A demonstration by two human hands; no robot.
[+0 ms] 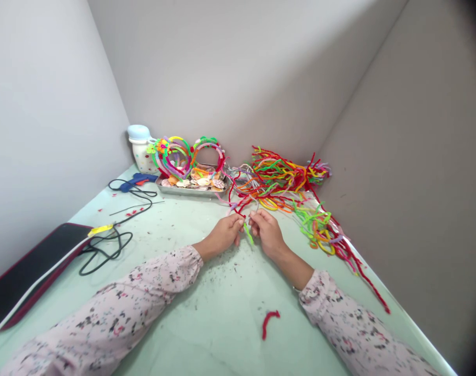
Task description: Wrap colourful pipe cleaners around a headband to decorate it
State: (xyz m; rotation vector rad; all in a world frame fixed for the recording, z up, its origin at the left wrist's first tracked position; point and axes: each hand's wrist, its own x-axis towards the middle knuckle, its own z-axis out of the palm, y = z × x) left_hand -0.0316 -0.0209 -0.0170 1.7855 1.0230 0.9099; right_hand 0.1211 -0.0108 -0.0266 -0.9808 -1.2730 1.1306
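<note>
Near the middle of the table, my left hand [227, 231] is closed in a pinch on a bright green pipe cleaner [248, 235], whose free end points down between the hands. Dark red fuzzy strands [241, 210] show just above those fingertips. Facing it a short gap away, my right hand [267, 230] is pinched too, with a thin grey pipe cleaner [257, 202] rising at its fingertips. The fingers hide where the strands meet. A short bent red pipe cleaner piece [266, 324] lies on the table closer to me.
Behind my hands a metal tray [190, 192] holds colourful headbands [208, 142] and small decorations. Bundled pipe cleaners [285, 175] spread along the right. At left are a white jar [141, 155], a blue glue gun [138, 180], black cable [104, 261] and a dark flat pad [34, 266].
</note>
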